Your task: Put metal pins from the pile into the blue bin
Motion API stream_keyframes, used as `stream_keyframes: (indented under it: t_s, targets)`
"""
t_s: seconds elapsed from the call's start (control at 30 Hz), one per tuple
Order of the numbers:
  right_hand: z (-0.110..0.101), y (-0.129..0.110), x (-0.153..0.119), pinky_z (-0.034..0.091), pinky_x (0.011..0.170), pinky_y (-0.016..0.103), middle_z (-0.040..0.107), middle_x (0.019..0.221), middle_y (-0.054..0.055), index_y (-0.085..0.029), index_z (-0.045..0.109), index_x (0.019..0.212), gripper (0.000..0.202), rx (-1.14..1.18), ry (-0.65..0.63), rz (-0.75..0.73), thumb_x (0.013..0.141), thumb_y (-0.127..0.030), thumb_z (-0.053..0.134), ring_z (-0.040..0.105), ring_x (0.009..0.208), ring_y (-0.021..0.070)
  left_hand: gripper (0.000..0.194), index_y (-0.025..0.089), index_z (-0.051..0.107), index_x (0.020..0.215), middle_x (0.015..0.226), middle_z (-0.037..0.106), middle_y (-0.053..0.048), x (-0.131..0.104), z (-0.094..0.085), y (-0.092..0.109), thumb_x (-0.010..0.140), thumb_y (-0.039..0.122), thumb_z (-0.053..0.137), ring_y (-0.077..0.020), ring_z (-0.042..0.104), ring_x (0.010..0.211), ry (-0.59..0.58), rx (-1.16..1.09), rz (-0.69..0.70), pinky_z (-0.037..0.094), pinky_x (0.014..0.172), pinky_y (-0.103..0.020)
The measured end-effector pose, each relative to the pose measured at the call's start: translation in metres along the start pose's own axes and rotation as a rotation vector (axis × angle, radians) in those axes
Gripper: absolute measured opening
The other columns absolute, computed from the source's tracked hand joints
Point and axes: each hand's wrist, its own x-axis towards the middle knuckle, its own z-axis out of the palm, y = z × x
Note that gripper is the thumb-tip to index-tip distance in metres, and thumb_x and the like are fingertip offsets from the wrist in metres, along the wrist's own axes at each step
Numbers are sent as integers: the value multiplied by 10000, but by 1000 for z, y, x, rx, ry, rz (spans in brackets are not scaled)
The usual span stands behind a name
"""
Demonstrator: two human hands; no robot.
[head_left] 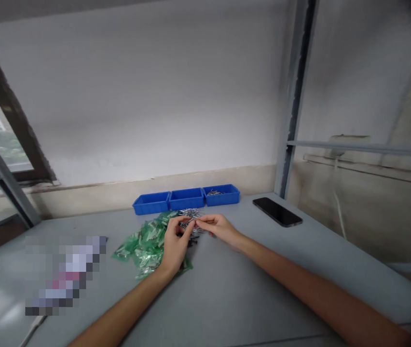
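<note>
Over the middle of the table, my left hand [175,242] and my right hand [219,227] meet at the fingertips, both closed in a pinch. What lies between the fingers is too small to make out. Beneath and behind them is a loose pile of thin silvery metal pieces [190,212], like screws or pins. Several dark pieces [193,239] lie just right of my left hand. Green plastic bags [147,246] with small parts inside are heaped to the left, partly hidden by that hand.
Three blue bins stand in a row against the wall: a left bin [151,208], a middle bin [187,203] and a right bin [227,197] holding silvery metal pieces. A black phone [277,212] lies to the right. A pixelated object [70,274] with a cable is at left.
</note>
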Motion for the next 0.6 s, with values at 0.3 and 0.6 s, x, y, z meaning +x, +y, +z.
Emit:
stream_keyframes:
  t_s: [0.3, 0.6]
  targets:
    - [2, -3, -3, 428, 572, 234, 698, 792, 50, -167, 714, 870, 321, -126, 76, -65, 717, -439, 640, 574, 633, 127, 210, 169, 651, 751, 854, 533, -30, 2, 1, 4, 762, 377, 621, -152, 547, 742, 79, -52, 46, 453, 622, -257]
    - [23, -21, -17, 467, 641, 271, 699, 735, 50, -143, 702, 728, 239, -314, -33, -119, 720, -373, 636, 614, 690, 169, 149, 162, 622, 761, 856, 499, -22, 0, -2, 11, 783, 306, 586, -134, 521, 711, 24, -93, 49, 428, 626, -254]
